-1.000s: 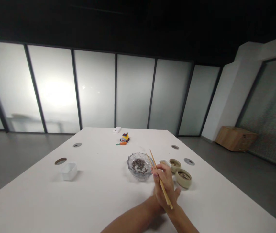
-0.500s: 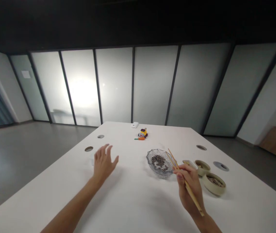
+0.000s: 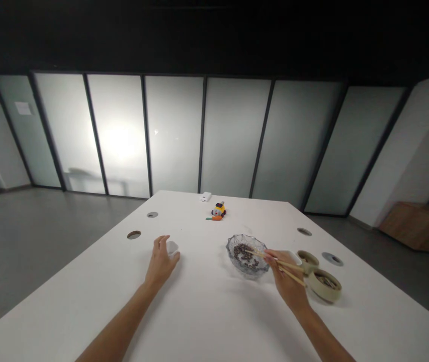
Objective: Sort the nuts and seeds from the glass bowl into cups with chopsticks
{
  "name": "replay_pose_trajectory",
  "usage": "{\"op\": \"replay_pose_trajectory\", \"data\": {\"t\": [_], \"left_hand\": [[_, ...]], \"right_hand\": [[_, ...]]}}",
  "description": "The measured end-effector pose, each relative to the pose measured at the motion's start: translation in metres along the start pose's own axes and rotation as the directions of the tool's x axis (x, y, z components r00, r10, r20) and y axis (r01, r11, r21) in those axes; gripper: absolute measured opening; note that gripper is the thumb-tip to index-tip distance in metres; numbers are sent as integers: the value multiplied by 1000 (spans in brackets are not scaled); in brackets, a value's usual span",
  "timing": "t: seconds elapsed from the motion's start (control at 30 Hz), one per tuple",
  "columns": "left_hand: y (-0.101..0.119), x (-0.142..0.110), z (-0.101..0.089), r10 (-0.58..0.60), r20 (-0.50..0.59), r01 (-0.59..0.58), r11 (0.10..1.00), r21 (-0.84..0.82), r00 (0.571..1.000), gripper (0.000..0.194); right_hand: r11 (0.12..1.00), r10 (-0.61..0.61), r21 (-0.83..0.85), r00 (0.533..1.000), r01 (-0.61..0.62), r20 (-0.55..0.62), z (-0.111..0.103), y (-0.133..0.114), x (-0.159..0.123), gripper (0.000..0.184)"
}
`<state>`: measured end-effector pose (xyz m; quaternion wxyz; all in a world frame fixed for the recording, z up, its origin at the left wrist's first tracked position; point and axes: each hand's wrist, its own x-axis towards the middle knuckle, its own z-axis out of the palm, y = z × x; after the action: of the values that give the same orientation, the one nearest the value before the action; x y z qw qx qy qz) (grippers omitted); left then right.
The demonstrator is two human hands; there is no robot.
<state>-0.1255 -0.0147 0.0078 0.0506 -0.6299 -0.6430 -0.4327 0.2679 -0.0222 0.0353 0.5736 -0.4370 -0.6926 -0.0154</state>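
My left hand (image 3: pixel 160 264) curves around a small white cup (image 3: pixel 171 247), with the thumb and fingers on its sides. In my right hand (image 3: pixel 287 281) is a pair of wooden chopsticks (image 3: pixel 287 264), their tips over small dark beans (image 3: pixel 242 254) inside a clear glass bowl (image 3: pixel 250 271). Right behind that hand, a white dish (image 3: pixel 295 258) is partly hidden. Beside it are two greenish ceramic bowls: the farther bowl (image 3: pixel 308 259) and the nearer bowl (image 3: pixel 324 286), which has thin pale pieces in it.
Toward the far end of the white table (image 3: pixel 206 311) sit a yellow toy vehicle (image 3: pixel 219 209), an orange toy carrot (image 3: pixel 216 218) and a white box-like object (image 3: pixel 205 196). Round holes mark both sides of the tabletop, including a left hole (image 3: pixel 134 235) and a right hole (image 3: pixel 304 232).
My left hand has closed around the white cup, which now lies farther right. The chopsticks have swung lower and flatter, bringing their tips left into the glass bowl. The view has shifted slightly.
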Motion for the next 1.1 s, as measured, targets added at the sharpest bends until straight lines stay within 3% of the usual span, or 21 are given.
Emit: {"op": "replay_pose_trajectory", "data": {"t": [0.07,0.2,0.4,0.63,0.8,1.1], "left_hand": [[18,-12,9,32,117,-13,986,-165,993,50],[58,-33,20,74,373,59,941,-333,925,49],[94,-53,23,136,454,73,908,-413,881,52],[99,-57,20,306,445,-69,878,-473,842,69],[98,-55,16,326,488,-82,886,-457,809,77],[99,-56,19,323,558,-111,919,-379,764,77]], "right_hand": [[999,32,20,999,-32,26,9,-3,6,44],[994,108,28,994,-108,16,27,-1,7,51],[992,104,71,994,-105,12,35,11,-7,48],[995,102,10,994,-102,-30,23,12,-9,50],[995,101,-1,993,-102,-68,20,6,-10,47],[989,118,84,993,-120,29,31,8,-10,45]]}}
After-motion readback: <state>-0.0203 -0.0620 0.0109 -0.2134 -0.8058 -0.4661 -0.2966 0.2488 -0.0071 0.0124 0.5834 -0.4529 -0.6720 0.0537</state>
